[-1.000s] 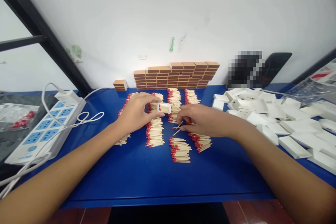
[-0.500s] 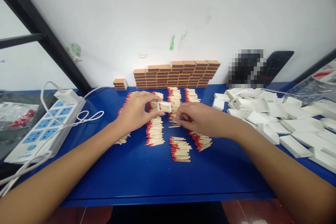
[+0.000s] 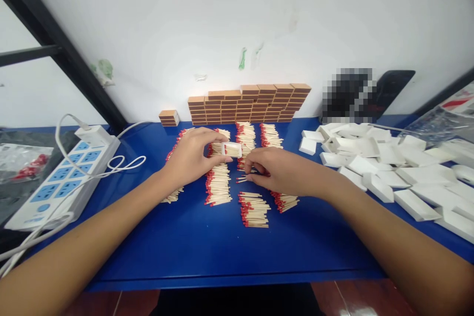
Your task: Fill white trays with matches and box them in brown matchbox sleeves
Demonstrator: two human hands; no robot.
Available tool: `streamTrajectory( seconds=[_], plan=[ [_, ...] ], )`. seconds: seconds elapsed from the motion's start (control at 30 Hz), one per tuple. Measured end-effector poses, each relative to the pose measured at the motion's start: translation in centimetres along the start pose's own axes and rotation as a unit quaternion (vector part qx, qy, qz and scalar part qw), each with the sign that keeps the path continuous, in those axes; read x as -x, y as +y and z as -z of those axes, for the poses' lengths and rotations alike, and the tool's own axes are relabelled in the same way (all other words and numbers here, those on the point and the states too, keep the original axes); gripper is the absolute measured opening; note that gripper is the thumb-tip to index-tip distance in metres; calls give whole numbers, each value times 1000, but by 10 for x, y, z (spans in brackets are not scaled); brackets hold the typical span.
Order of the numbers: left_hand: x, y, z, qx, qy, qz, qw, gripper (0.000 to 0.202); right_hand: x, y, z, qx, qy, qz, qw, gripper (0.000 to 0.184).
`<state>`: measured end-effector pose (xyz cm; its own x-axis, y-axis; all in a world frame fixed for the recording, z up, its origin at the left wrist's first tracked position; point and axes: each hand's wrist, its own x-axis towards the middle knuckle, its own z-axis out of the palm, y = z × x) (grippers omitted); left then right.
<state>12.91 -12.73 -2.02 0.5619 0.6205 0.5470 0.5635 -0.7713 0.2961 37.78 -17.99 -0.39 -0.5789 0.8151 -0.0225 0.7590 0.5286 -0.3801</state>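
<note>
My left hand point(image 3: 190, 155) pinches a small white matchbox tray point(image 3: 231, 149) with some matches inside, held just above the rows of red-tipped matches point(image 3: 218, 185) on the blue table point(image 3: 207, 242). My right hand point(image 3: 276, 170) rests on the matches just right of the tray, fingers curled and pinching a few matches point(image 3: 242, 178) off the pile. Another short pile of matches point(image 3: 254, 210) lies below my right hand.
A stacked wall of brown matchboxes point(image 3: 250, 103) stands against the white wall, with a small separate stack point(image 3: 169, 118) to its left. Several white empty trays point(image 3: 385, 163) lie heaped at right. A white power strip point(image 3: 62, 177) with cables sits at left.
My right hand has slid slightly left and up towards the tray, gathering matches. The left hand and tray have stayed almost still.
</note>
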Motion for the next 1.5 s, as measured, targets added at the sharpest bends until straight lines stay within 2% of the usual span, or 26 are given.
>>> streamTrajectory(
  seconds=[0.23, 1.17, 1.37, 1.5],
  plan=[
    [0, -1, 0, 1, 2, -4, 1000, 37, 2, 9, 1, 17, -17, -24, 999, 15],
    [1, -3, -1, -1, -2, -9, 1000, 39, 7, 6, -2, 35, -45, -20, 998, 19],
    [1, -3, -1, -2, -3, -8, 1000, 39, 9, 5, -1, 83, -67, -37, 994, 18],
    [0, -3, -2, -1, -2, -9, 1000, 37, 7, 6, -1, 90, -36, -34, 995, 20]
  ],
)
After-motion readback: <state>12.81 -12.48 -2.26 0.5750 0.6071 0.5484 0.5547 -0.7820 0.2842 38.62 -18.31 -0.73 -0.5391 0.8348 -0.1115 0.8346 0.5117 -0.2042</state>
